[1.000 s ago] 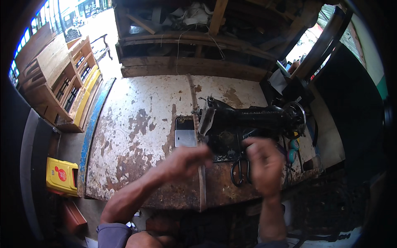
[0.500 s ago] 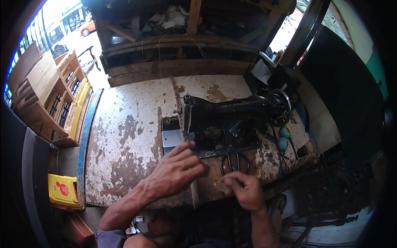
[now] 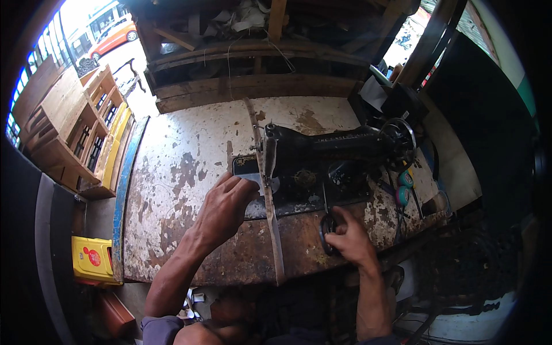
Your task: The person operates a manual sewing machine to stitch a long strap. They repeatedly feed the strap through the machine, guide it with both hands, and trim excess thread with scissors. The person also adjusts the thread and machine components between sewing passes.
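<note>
A black sewing machine [image 3: 339,146] stands on a worn, peeling tabletop [image 3: 167,230]. A long narrow beige strip [image 3: 274,241] runs under the machine's needle end, from the back of the table to its front edge. My left hand [image 3: 223,204] is closed beside the strip, fingertips pressed together next to the machine's bed [image 3: 299,198]; whatever they pinch is too small to see. My right hand [image 3: 349,238] grips dark-handled scissors [image 3: 326,234] by the loops. Their blades point away from me, over the front of the machine bed.
Two teal-and-purple round spools [image 3: 404,187] lie right of the machine, near cords. A dark box [image 3: 402,106] stands at the back right. Behind the table rises a wooden shelf [image 3: 253,85] with scraps. Wooden crates [image 3: 86,138] and a yellow container [image 3: 92,259] are at left.
My right hand has taken hold of the scissors by their handles. My left hand has moved left, off the strip, and its fingers have curled in. An orange car outside shows more fully.
</note>
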### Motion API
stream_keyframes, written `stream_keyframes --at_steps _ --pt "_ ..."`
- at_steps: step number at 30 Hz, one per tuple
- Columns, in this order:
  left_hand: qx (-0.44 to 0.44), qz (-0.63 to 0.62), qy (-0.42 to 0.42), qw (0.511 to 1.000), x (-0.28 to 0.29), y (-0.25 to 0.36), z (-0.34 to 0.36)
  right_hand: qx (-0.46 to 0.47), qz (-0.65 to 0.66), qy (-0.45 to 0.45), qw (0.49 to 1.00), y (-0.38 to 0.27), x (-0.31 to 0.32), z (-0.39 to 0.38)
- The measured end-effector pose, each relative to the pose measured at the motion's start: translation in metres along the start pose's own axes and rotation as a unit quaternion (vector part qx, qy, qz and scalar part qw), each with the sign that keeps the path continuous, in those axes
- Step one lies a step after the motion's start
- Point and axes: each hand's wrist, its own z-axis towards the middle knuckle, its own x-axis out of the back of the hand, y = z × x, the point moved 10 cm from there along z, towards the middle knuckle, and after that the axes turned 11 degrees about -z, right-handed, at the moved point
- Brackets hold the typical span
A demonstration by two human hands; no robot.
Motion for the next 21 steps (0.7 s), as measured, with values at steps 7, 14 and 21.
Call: stream_keyframes --at_steps 7,14,21 --pt "0.015 0.023 -0.025 0.999 -0.007 -0.017 -0.005 0.087 0.433 -0.056 0.895 -0.014 -0.049 -0.081" --pt "0.009 0.112 0.021 0.993 0.009 -0.029 -0.001 0.096 0.438 0.106 0.888 -0.018 -0.027 -0.081" --pt "0.075 -0.009 0.022 0.997 0.023 -0.022 0.006 0.042 0.651 -0.264 0.711 -0.059 -0.116 -0.118"
